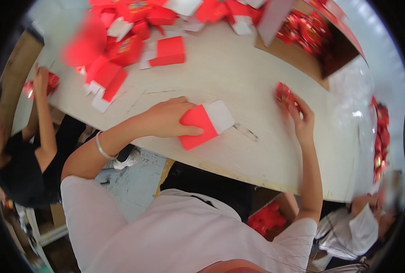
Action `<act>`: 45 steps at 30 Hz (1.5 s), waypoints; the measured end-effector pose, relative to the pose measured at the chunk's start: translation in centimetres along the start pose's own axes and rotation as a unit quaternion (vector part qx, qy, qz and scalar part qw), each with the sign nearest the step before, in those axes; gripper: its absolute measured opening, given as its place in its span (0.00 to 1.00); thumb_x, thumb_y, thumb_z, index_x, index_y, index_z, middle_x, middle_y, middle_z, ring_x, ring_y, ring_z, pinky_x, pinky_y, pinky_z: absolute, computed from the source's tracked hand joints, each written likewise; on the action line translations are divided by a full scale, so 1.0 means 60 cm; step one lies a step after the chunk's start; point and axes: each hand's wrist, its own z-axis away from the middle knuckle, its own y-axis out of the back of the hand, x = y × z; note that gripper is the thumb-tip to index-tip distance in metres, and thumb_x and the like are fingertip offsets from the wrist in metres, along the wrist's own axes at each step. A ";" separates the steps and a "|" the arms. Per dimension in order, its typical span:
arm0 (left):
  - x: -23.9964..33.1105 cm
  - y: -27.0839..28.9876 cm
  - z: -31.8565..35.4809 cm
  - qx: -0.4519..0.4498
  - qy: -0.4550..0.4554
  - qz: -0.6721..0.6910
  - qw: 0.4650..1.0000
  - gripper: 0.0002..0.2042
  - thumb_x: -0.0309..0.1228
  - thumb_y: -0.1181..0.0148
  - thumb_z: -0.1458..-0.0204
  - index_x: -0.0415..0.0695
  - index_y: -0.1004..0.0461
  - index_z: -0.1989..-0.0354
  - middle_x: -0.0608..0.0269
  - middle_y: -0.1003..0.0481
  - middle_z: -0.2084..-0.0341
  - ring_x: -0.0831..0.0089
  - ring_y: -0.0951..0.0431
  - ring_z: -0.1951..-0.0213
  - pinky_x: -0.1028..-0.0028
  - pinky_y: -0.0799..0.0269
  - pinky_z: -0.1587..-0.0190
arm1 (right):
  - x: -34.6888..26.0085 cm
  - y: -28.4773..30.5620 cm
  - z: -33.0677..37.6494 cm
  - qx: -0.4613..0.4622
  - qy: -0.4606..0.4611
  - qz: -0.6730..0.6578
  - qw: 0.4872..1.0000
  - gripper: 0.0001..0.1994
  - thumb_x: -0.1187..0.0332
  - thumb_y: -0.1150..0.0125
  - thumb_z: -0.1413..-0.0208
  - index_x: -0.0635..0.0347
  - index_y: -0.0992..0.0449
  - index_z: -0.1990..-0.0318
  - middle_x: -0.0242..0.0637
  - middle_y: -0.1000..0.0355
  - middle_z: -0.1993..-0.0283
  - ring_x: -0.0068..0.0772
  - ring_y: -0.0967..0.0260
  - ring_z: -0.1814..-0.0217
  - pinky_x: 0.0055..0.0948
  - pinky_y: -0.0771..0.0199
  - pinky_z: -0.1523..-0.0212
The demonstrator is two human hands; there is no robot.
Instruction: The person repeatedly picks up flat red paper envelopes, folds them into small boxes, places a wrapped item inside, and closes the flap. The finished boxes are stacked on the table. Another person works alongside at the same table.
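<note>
My left hand (pixel 166 118) is closed around a small red paper box (pixel 203 120), fingers on its far side and thumb across the front. A white end flap (pixel 220 116) sticks out from the box toward the right. Over the right part of the table, my right hand (pixel 304 119) pinches a shiny red foil packet (pixel 284 93) between its fingertips. The packet is slightly blurred, and a wide gap separates it from the box.
Red and white boxes (pixel 168 51) lie heaped along the far left of the pale table (pixel 166 84). A cardboard carton (pixel 298 61) at the back right holds red foil packets (pixel 309 32). Clear plastic (pixel 352 100) lies at the right. Co-workers sit on both sides.
</note>
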 end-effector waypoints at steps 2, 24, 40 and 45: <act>0.000 -0.008 -0.011 0.035 -0.039 0.030 0.998 0.25 0.45 0.40 0.56 0.40 0.32 0.53 0.50 0.30 0.58 0.58 0.31 0.53 0.66 0.35 0.52 | -0.047 0.006 0.003 0.052 -0.109 -0.251 0.960 0.15 0.72 0.49 0.45 0.70 0.31 0.51 0.39 0.29 0.55 0.26 0.32 0.56 0.24 0.34 0.53; 0.118 -0.131 -0.210 0.124 -0.261 0.363 0.886 0.28 0.24 0.33 0.60 0.43 0.42 0.51 0.62 0.39 0.55 0.70 0.36 0.52 0.71 0.35 0.49 | -0.211 0.062 0.003 -0.173 0.124 0.375 0.902 0.10 0.77 0.45 0.58 0.62 0.26 0.65 0.48 0.31 0.78 0.48 0.33 0.75 0.34 0.33 0.73; 0.121 -0.141 -0.208 0.111 -0.240 0.368 0.891 0.31 0.24 0.32 0.62 0.43 0.43 0.50 0.59 0.36 0.53 0.70 0.33 0.51 0.71 0.33 0.49 | -0.181 0.029 0.021 -0.073 0.154 0.182 0.969 0.15 0.78 0.41 0.58 0.63 0.35 0.60 0.44 0.32 0.66 0.47 0.32 0.66 0.37 0.31 0.67; 0.109 -0.152 -0.210 0.076 -0.224 0.426 0.873 0.32 0.25 0.30 0.64 0.43 0.43 0.50 0.59 0.34 0.54 0.69 0.32 0.52 0.70 0.34 0.50 | -0.168 0.023 -0.012 -0.198 0.236 0.270 0.912 0.13 0.76 0.42 0.55 0.62 0.34 0.60 0.40 0.34 0.68 0.45 0.33 0.66 0.37 0.32 0.67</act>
